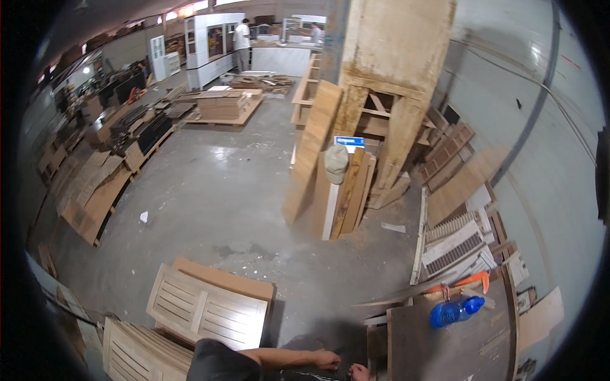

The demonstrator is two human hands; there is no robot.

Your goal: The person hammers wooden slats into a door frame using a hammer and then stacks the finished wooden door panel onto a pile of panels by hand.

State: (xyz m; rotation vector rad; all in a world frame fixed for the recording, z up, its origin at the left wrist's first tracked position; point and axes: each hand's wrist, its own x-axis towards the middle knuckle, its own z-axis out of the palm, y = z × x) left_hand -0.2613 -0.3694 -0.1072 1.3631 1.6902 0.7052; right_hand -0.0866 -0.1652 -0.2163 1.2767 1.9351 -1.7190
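Near the lower edge, my left hand reaches in from the left on a bare forearm below a dark sleeve. Its fingers look curled, and whatever is inside them is too small to make out. Just to its right, my right hand shows only in part, its fingers also bent in; what it holds is hidden. Pale thin marks or a cord show on the dark cloth below the hands. Slatted wooden door panels lie stacked to the left. On the right is a dark work surface, bearing a blue bottle.
An orange tool lies beyond the bottle. Boards with a cap on top lean by a wooden frame. White louvred panels lean along the right wall. Pallets of boards stand farther off, with a person at the back.
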